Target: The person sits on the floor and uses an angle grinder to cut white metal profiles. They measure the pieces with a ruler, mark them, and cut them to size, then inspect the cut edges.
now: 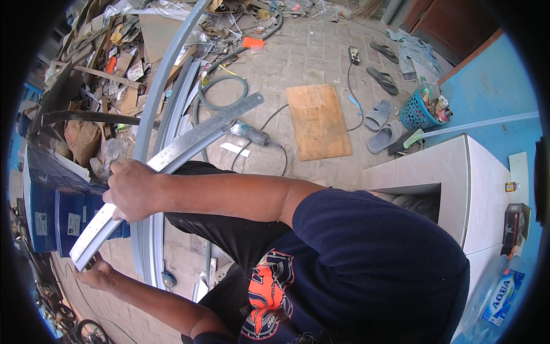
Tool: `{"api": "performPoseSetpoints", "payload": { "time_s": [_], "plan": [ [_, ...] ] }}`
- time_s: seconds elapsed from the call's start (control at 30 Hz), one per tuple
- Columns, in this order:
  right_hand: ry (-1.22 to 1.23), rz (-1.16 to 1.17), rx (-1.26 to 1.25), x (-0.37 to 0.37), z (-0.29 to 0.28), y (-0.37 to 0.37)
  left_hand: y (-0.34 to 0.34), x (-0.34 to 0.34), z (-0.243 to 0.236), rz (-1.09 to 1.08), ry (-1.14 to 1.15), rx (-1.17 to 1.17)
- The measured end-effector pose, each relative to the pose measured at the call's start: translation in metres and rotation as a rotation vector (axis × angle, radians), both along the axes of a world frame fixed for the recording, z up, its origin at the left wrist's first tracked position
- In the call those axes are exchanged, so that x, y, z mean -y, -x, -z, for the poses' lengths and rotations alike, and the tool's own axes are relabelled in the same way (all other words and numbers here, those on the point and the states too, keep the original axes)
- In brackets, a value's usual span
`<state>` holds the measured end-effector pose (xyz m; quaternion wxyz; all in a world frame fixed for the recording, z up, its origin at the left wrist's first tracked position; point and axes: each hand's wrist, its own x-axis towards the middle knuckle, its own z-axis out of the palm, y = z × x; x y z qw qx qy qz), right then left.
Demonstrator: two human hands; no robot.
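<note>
Paved floor (321, 60) lying cluttered; right hand (136, 190) gripping steel ruler (201, 129) and metal channel (94, 246), left hand (96, 275) sitting at lower end, closure unclear. Probably handling light, stiff, slick; edges offering hold.

My right hand (134, 190) clamps a silver ruler (192, 137) flat along a grey metal profile (196, 150), thumb beneath, knuckles up. My left hand (96, 275) is at the near end of the same pair; fingers partly hidden, grip unclear. Both pieces slant across from lower left to upper right, over my black trousers. Beyond the ruler's far half, on the paving: grinder (250, 133), coiled hose (223, 92), brown board (318, 122). Longer strips (172, 74) run beneath my work. Tape measure (168, 279) beside their lower end. Blue boxes (66, 215) stand at left; slippers (384, 127) near the basket (421, 110).
</note>
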<state>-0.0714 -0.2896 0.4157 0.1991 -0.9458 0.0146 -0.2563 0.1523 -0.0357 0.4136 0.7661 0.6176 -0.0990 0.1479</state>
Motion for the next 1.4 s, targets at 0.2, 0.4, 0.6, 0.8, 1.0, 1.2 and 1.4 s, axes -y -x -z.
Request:
{"api": "performPoseSetpoints", "payload": {
  "time_s": [0.2, 0.4, 0.6, 0.8, 1.0, 1.2, 1.4],
  "plan": [
    [0.066, -0.002, 0.028, 0.000, 0.003, -0.001, 0.008, 0.004, -0.006, -0.057, -0.003, 0.013],
    [-0.004, -0.059, -0.016, 0.001, -0.004, 0.006, -0.001, -0.002, 0.001, -0.059, 0.003, -0.027],
    [0.018, -0.110, -0.043, 0.001, -0.017, 0.013, -0.003, -0.003, 0.001, 0.025, 0.048, -0.060],
    [-0.070, -0.118, 0.296, -0.003, -0.006, 0.029, 0.039, 0.026, -0.003, 0.040, 0.200, -0.019],
    [-0.074, -0.139, 0.337, 0.000, -0.009, 0.047, 0.089, 0.043, -0.051, -0.004, 0.068, 0.140],
    [0.009, -0.212, 0.415, 0.000, -0.010, 0.045, 0.104, 0.046, -0.067, 0.028, -0.031, 0.182],
    [-0.085, -0.319, 0.342, -0.001, -0.018, 0.034, 0.099, 0.045, -0.061, -0.007, -0.034, 0.195]
  ]
}}
